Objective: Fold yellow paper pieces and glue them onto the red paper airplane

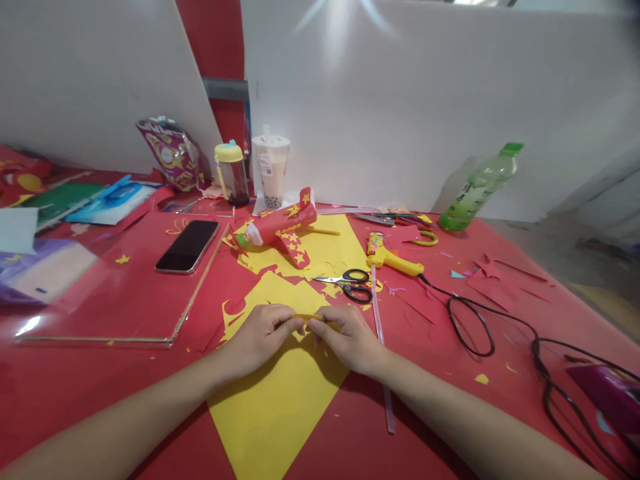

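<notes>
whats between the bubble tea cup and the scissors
In the head view: the red star-covered craft piece, nearer the cup, then part of a yellow sheet, nearer the scissors.

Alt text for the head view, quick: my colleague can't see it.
Left hand and right hand pinch a small yellow strip over yellow paper on a red table. Black-handled scissors lie just beyond, with a yellow glue gun to the right.

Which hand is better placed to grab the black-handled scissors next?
Probably the right hand: the black-handled scissors lie beyond it, handles toward its side. The left hand is farther. Both pinch the yellow strip, so the right must release first.
</notes>
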Available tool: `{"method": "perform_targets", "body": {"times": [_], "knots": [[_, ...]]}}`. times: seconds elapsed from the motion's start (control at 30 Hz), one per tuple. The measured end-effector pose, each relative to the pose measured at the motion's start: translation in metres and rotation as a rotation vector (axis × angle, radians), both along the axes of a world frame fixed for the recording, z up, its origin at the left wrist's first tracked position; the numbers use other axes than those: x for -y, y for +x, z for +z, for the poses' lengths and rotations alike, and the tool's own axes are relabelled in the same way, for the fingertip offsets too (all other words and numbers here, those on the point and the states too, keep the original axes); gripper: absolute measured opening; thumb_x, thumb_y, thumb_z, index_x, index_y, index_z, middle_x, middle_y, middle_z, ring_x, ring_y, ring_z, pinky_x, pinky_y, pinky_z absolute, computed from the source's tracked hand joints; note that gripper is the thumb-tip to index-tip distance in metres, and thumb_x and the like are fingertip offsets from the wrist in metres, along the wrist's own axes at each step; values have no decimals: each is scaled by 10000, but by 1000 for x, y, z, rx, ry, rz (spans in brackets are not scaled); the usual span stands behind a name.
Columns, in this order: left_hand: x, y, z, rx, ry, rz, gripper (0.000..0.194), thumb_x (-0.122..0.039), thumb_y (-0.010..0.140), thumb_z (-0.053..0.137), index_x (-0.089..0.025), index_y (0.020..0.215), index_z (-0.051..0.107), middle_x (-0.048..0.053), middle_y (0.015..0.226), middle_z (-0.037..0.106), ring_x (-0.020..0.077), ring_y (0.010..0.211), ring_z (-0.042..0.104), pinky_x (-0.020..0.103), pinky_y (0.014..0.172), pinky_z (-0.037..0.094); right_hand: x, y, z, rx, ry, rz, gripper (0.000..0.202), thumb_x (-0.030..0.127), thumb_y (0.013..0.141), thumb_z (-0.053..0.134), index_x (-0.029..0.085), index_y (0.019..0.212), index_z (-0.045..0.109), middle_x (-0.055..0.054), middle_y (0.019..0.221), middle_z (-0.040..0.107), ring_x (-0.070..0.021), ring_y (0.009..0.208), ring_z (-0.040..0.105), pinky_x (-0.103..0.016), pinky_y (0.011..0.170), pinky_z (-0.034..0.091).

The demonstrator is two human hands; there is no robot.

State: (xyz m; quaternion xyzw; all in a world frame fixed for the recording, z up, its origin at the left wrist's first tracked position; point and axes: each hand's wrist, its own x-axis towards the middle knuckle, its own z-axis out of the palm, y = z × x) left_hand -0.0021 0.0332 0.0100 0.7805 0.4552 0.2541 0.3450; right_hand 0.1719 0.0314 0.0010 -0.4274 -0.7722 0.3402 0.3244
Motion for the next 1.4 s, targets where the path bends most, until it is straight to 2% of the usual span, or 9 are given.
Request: {"method": "perform_targets", "body": {"times": [0.07, 0.2, 0.37, 0.57, 0.73, 0.83, 0.97, 1.23, 1.4], "knots": [[0, -1, 0, 49, -82, 32, 342, -326, 842, 358, -153, 630, 562, -16, 567, 534, 110, 554, 493, 222, 552, 364, -1, 0, -3, -15, 149, -32, 255, 210, 801, 472, 154, 596, 613, -12, 513, 605, -102, 459, 526, -208, 462, 407], [-1, -1, -1, 120, -230, 78, 425, -444, 834, 324, -160, 536, 431, -52, 484, 368, 83, 456, 355, 205, 454, 293, -4, 2, -10, -84, 444, 16, 193, 151, 802, 483, 151, 857, 668, -80, 747, 695, -142, 646, 618, -247, 592, 487], [-2, -3, -2, 233, -346, 50, 388, -486, 801, 381, -158, 602, 440, -66, 514, 324, 71, 460, 303, 191, 433, 270, -7, 4, -15, -58, 564, 28, 217, 131, 799, 492, 159, 937, 658, -87, 748, 693, -155, 636, 611, -262, 564, 495], [-2, -4, 1, 232, -384, 38, 282, -417, 761, 473, -145, 695, 514, -53, 561, 393, 77, 498, 352, 191, 463, 319, -7, 4, -15, -20, 518, 30, 266, 102, 788, 466, 183, 960, 652, -72, 719, 684, -148, 618, 604, -256, 551, 491], [-3, -2, 3, 121, -302, 40, 220, -353, 768, 470, -150, 717, 536, -26, 635, 489, 100, 578, 433, 211, 544, 365, -7, 4, -15, -8, 481, 35, 245, 123, 793, 453, 147, 933, 654, -79, 679, 674, -148, 594, 595, -255, 546, 482], [-3, -2, 1, 95, -258, 53, 152, -253, 769, 426, -153, 732, 535, -20, 655, 524, 105, 593, 461, 213, 564, 376, -5, 3, -14, 26, 469, 48, 244, 215, 788, 499, 121, 973, 628, -84, 668, 664, -159, 604, 588, -272, 565, 478], [-2, -1, -1, -40, -102, 53, 117, -148, 720, 409, -158, 637, 491, -49, 540, 453, 88, 503, 403, 192, 495, 323, -2, 3, -14, 100, 464, 103, 384, 407, 751, 551, 112, 992, 599, -99, 707, 654, -186, 642, 579, -305, 583, 468], [0, 0, 0, -168, 47, -26, 237, -231, 797, 394, -163, 588, 482, -37, 519, 455, 96, 486, 419, 205, 487, 318, -2, 0, -13, 47, 421, 50, 177, 183, 821, 447, 154, 818, 622, -55, 643, 638, -132, 579, 560, -238, 546, 437], [-1, -2, 4, -108, 61, 80, 191, -250, 817, 401, -172, 691, 521, -12, 634, 551, 123, 593, 500, 224, 566, 376, -2, 0, -9, 8, 153, -21, 127, 165, 787, 448, 171, 770, 574, -21, 635, 623, -114, 551, 553, -222, 526, 426]]}}
